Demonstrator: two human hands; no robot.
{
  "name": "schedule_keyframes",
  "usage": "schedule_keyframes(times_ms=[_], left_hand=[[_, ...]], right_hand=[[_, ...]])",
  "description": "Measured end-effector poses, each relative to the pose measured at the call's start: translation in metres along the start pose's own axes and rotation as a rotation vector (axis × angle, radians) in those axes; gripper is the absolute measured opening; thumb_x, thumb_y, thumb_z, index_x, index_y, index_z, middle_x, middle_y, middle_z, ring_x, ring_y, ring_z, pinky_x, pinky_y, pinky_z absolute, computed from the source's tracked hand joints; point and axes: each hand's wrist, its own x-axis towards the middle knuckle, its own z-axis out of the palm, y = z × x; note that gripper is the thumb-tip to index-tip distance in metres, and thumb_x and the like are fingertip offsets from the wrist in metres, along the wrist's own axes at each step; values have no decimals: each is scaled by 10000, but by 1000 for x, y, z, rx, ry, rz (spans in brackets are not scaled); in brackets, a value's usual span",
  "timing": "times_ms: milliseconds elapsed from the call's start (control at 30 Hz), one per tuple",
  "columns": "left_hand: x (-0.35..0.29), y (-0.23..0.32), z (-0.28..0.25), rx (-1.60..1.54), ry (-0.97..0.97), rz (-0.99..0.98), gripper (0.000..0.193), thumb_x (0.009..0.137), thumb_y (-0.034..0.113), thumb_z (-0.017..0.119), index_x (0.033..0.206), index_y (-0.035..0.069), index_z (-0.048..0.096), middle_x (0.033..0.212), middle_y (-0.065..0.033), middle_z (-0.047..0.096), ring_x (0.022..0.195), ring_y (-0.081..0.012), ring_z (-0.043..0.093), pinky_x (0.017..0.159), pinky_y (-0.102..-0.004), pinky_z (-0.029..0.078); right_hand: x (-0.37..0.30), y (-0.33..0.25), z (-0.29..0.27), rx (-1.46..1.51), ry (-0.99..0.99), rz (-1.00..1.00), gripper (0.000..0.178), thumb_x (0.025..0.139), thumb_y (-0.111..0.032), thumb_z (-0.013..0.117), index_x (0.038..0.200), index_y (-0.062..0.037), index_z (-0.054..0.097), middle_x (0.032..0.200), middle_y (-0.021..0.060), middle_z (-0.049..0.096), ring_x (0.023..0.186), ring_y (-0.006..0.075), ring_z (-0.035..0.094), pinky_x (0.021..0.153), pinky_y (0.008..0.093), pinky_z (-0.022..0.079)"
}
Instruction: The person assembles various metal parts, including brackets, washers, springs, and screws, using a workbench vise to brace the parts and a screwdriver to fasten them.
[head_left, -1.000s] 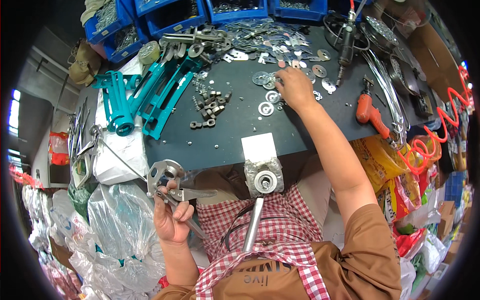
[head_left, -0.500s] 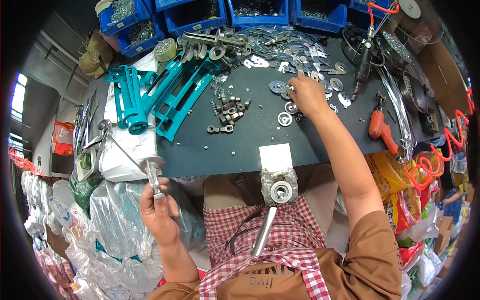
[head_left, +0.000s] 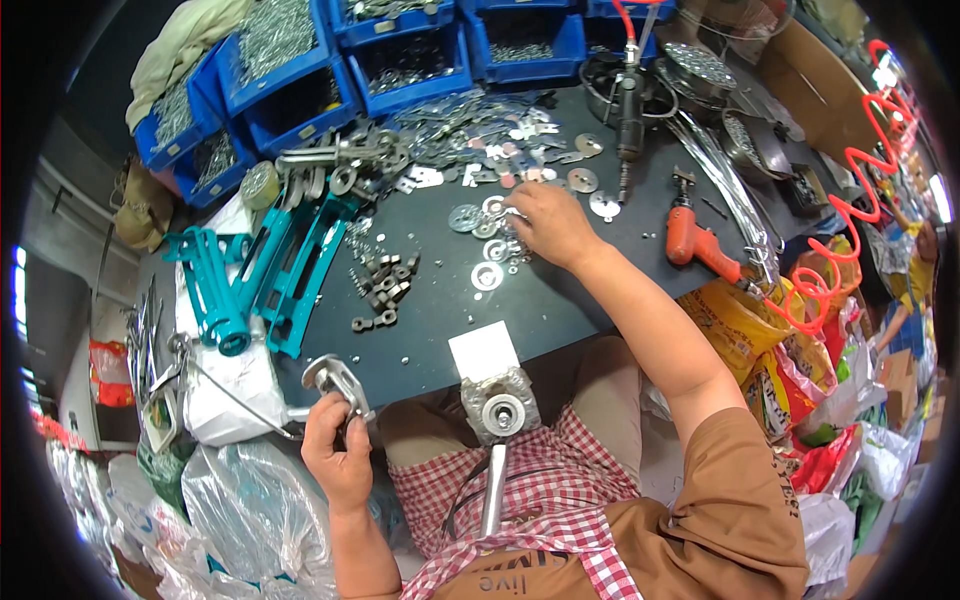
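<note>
Metal fitting [head_left: 348,384], one; in left hand [head_left: 340,456]

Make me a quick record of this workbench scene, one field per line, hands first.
Left hand: gripping a metal part in front of the table's near edge
Right hand: at the round metal discs; whether it holds one is hidden
Table: dark top
Left side: teal frames, on the table
Right side: orange tool, lying on the table
Back: blue bins of small metal parts
Before the person: upright fixture with a round front, white square beyond it
</note>
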Motion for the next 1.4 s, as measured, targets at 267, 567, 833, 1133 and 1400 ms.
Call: schedule_keyframes(times_ms=[267,567,833,1133,1400], left_hand=[[48,-27,6,594,170,285,335,746,64,636,1066,10,552,1132,-184,509,915,-293,569,744,-362,478],[117,-57,0,1112,46,280,534,700,98,658,1204,89,481,1278,-140,428,1093,-353,472,798,-387,430],[54,-41,63,863,111,495,333,695,106,649,1021,50,606,1047,-139,574,847,-331,567,732,-399,437],[48,-56,61,819,74,453,313,614,-43,577,902,59,645,1049,-113,596,811,-278,581,679,-363,426],[65,-58,85,712,10,522,323,582,-67,532,867,30,651,967,-133,594,801,-307,573,709,-387,436]], right_hand=[[-21,11,-8,-8,-11,-53,80,708,-97,603,785,-76,596,770,56,556,748,242,562,674,354,437],[-19,9,-6,139,-53,0,125,733,-125,618,847,-74,620,813,80,585,785,257,570,697,346,450],[115,127,3,47,152,104,274,784,-271,570,962,-66,609,941,126,595,915,307,542,796,381,428],[246,207,62,-237,-270,405,501,759,-377,541,1164,-82,541,1147,200,540,1069,348,511,917,381,393],[315,456,94,92,-901,866,482,852,-386,392,1155,-45,548,1248,154,488,1153,277,465,963,370,337]])
